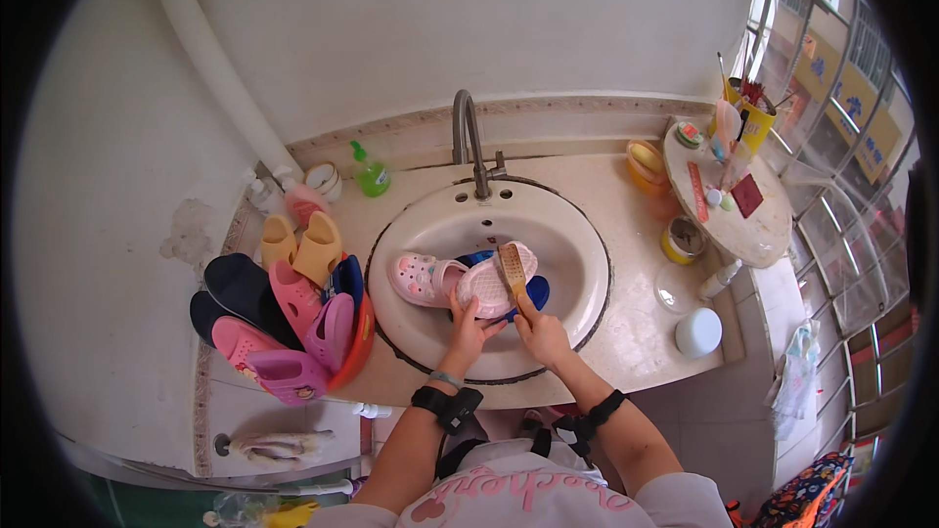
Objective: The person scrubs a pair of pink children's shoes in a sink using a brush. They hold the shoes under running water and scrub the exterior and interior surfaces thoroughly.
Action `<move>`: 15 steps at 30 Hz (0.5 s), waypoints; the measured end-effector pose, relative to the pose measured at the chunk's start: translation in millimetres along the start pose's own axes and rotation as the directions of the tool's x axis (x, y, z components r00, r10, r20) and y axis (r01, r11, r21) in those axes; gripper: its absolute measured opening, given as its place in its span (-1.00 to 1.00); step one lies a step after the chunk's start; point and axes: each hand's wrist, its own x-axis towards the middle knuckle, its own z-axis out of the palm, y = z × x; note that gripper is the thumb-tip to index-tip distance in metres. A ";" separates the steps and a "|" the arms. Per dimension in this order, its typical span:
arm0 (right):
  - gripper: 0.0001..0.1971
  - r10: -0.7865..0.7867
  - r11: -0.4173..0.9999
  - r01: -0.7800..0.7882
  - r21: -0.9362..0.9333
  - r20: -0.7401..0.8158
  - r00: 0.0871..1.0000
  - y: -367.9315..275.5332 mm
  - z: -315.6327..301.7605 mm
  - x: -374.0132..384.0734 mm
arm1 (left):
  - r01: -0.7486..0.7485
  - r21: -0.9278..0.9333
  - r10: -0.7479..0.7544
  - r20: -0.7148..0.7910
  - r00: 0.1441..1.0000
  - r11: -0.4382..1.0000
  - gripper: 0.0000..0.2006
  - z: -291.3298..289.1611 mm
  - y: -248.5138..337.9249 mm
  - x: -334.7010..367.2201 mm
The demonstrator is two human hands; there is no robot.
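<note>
My left hand (469, 328) grips a pale pink clog (484, 286) at its lower left end, sole turned up, above the sink basin (577, 264). In my right hand (541, 330) is a wooden scrubbing brush (513, 269), its head lying against the clog's sole. A second pink clog (419, 279) with small decorations rests on the left side of the basin. Beneath the held clog, a blue shoe (537, 293) shows in part. The curved metal faucet (469, 137) stands behind the basin; I cannot tell whether water runs.
To the left, several slippers and clogs (293, 308) are heaped in an orange basin (364, 337). A green pump bottle (372, 176) stands at the back. On the right are an orange bowl (646, 171), an open can (682, 240), a light-blue jar (698, 332) and a cluttered round board (768, 230).
</note>
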 end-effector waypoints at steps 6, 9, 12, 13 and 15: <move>-0.58 -0.186 0.981 0.186 -0.055 0.018 0.982 -14.9 -0.8 -40.1 | -0.083 0.004 0.083 -0.005 0.997 0.997 -0.56 -2.2 -2.6 18.9; -0.62 -0.167 0.979 0.171 -0.112 0.041 0.985 -25.2 -12.3 -42.8 | -0.043 -0.011 0.042 -0.118 0.992 0.999 -0.59 5.5 -0.2 20.3; -0.63 0.092 0.993 -0.095 -0.072 -0.051 0.995 10.9 -14.9 -12.1 | -0.057 -0.009 0.054 -0.172 0.984 0.998 -0.66 7.5 -0.1 20.9; -0.63 0.082 0.996 -0.084 -0.018 -0.062 0.995 20.4 -12.3 -9.1 | -0.028 0.001 0.028 -0.159 0.987 1.000 -0.67 13.6 2.7 20.4; -0.63 0.052 0.995 -0.044 0.093 -0.084 0.995 30.7 -7.6 -5.6 | -0.024 0.013 0.026 -0.166 0.986 1.000 -0.67 18.7 6.7 18.0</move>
